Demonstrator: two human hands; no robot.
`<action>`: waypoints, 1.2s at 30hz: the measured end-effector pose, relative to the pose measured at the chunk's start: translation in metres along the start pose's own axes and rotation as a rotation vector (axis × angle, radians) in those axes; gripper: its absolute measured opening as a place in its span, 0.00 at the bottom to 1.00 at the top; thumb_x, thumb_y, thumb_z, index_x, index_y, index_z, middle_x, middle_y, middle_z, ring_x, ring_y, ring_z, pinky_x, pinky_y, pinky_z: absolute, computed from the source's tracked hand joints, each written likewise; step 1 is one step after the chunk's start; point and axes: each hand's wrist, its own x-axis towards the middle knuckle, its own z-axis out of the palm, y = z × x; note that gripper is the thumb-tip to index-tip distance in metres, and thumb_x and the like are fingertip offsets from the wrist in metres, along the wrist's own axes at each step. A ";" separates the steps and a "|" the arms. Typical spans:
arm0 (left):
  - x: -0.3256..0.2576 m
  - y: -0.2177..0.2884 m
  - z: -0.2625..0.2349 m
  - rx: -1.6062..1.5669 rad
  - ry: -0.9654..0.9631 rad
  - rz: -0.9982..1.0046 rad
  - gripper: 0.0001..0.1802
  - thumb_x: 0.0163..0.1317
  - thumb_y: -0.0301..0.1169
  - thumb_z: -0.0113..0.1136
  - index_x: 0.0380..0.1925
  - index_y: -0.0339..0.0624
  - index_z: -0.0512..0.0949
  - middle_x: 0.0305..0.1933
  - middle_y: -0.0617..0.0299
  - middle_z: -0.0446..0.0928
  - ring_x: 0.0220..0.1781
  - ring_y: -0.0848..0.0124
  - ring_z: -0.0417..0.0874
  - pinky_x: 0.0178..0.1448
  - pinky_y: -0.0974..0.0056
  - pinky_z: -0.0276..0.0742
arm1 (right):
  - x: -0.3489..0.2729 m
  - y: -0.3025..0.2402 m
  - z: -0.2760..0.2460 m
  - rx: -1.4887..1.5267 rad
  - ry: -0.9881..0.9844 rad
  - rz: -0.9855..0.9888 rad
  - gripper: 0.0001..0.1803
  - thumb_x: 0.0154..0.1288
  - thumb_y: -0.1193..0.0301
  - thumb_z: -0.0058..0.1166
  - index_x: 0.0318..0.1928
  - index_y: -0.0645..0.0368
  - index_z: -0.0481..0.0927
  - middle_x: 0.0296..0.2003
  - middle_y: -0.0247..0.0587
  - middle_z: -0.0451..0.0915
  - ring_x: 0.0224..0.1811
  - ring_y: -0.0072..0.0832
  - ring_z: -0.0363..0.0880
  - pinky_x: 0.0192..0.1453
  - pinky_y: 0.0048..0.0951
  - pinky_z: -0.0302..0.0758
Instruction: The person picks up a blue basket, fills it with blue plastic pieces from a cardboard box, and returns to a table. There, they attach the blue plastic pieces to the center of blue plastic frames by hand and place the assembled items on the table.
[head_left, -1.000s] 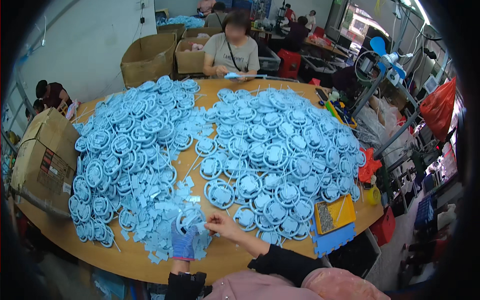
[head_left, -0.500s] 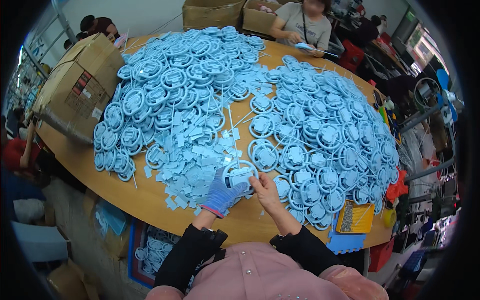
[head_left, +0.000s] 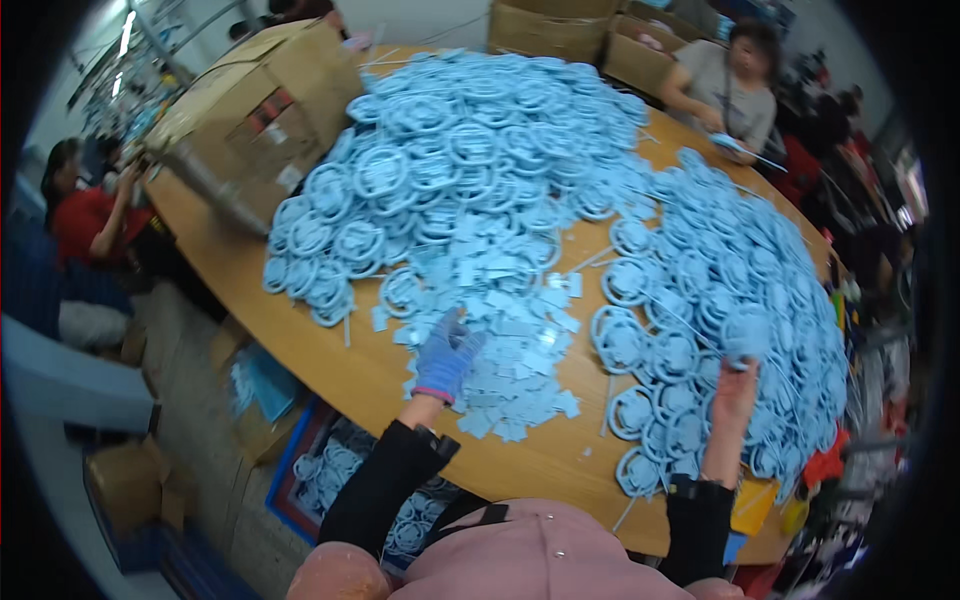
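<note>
My left hand [head_left: 447, 358], in a purple-blue knit glove with a pink cuff, reaches over a heap of small flat light-blue plastic pieces [head_left: 510, 385]. Its fingers look apart, and nothing shows between them. My bare right hand [head_left: 735, 388] is out over the right-hand pile of light-blue ring-shaped plastic parts [head_left: 625, 340]. It pinches the near edge of one such round plastic part [head_left: 745, 334], which is blurred by motion. Thin light-blue sticks poke out among the parts. A larger pile of ring-shaped parts [head_left: 470, 145] rises beyond my left hand.
A cardboard box [head_left: 250, 120] stands at the table's left edge. Across the wooden table [head_left: 330, 365] a person [head_left: 725, 90] handles a similar blue part. Below the near edge, a blue-rimmed crate [head_left: 285, 490] holds more parts. A yellow tray [head_left: 752, 508] lies beside my right forearm.
My hands were together on one ring-shaped part. Now they are apart: the right has carried a part rightward over the right pile, and the left has moved onto the flat pieces. The view has turned.
</note>
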 end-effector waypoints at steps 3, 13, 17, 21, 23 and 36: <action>0.047 -0.040 -0.078 0.247 0.298 0.023 0.33 0.51 0.36 0.70 0.58 0.41 0.70 0.46 0.55 0.76 0.35 0.67 0.78 0.42 0.64 0.76 | -0.020 0.014 0.072 -0.043 0.189 0.189 0.20 0.69 0.67 0.50 0.56 0.65 0.69 0.47 0.43 0.79 0.48 0.31 0.78 0.55 0.34 0.76; 0.124 -0.036 -0.132 0.529 0.331 -0.488 0.48 0.49 0.53 0.68 0.62 0.29 0.63 0.62 0.42 0.69 0.60 0.56 0.74 0.62 0.59 0.70 | -0.059 0.185 0.245 -0.848 -0.753 0.191 0.14 0.61 0.73 0.59 0.45 0.67 0.78 0.35 0.42 0.81 0.36 0.27 0.81 0.43 0.25 0.77; 0.136 -0.035 -0.109 0.221 0.307 -0.528 0.44 0.48 0.53 0.70 0.55 0.26 0.69 0.51 0.44 0.76 0.48 0.59 0.81 0.45 0.57 0.79 | -0.056 0.244 0.332 -1.131 -1.044 -0.363 0.16 0.54 0.67 0.64 0.40 0.64 0.78 0.34 0.48 0.77 0.40 0.40 0.78 0.38 0.37 0.77; 0.150 -0.065 -0.109 0.070 0.273 -0.513 0.37 0.48 0.50 0.71 0.47 0.27 0.74 0.40 0.48 0.80 0.38 0.61 0.83 0.36 0.58 0.80 | -0.077 0.284 0.362 -1.471 -0.977 -0.527 0.17 0.51 0.65 0.65 0.38 0.61 0.77 0.37 0.45 0.75 0.42 0.42 0.76 0.37 0.41 0.77; 0.147 -0.071 -0.108 0.060 0.321 -0.439 0.30 0.49 0.48 0.71 0.39 0.31 0.77 0.31 0.53 0.79 0.30 0.64 0.82 0.32 0.58 0.80 | -0.089 0.294 0.354 -1.546 -1.025 -0.472 0.23 0.51 0.65 0.66 0.45 0.61 0.74 0.40 0.45 0.74 0.45 0.43 0.75 0.42 0.39 0.77; 0.022 -0.014 -0.030 -0.631 0.298 -0.111 0.12 0.58 0.25 0.64 0.38 0.35 0.71 0.34 0.57 0.78 0.32 0.74 0.80 0.38 0.68 0.79 | -0.062 0.221 0.257 -0.551 -0.657 0.501 0.05 0.61 0.71 0.58 0.34 0.59 0.77 0.27 0.29 0.77 0.31 0.17 0.74 0.38 0.20 0.71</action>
